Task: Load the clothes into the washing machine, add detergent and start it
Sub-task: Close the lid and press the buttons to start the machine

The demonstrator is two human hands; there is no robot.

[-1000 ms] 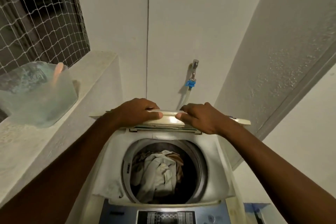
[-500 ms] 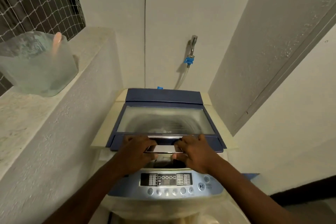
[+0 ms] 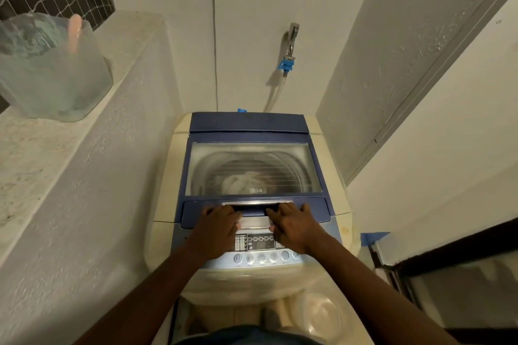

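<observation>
A cream and blue top-loading washing machine (image 3: 165,176) stands in a narrow nook. Its blue lid (image 3: 249,123) with a glass window lies flat and closed. White clothes (image 3: 241,182) show through the glass inside the drum. My left hand (image 3: 217,228) and my right hand (image 3: 294,227) rest side by side on the lid's front handle (image 3: 253,209), fingers curled over its edge. The control panel (image 3: 259,244) with a row of round buttons sits just below my hands, partly covered by them.
A translucent tub (image 3: 47,70) with a pink scoop stands on the ledge (image 3: 33,154) at the left. A tap (image 3: 291,36) with a blue hose fitting is on the back wall. A round plastic lid (image 3: 319,314) lies on the floor at the machine's front.
Both hands pulled the raised lid forward and down; it is now fully closed over the drum. The view has tilted downward.
</observation>
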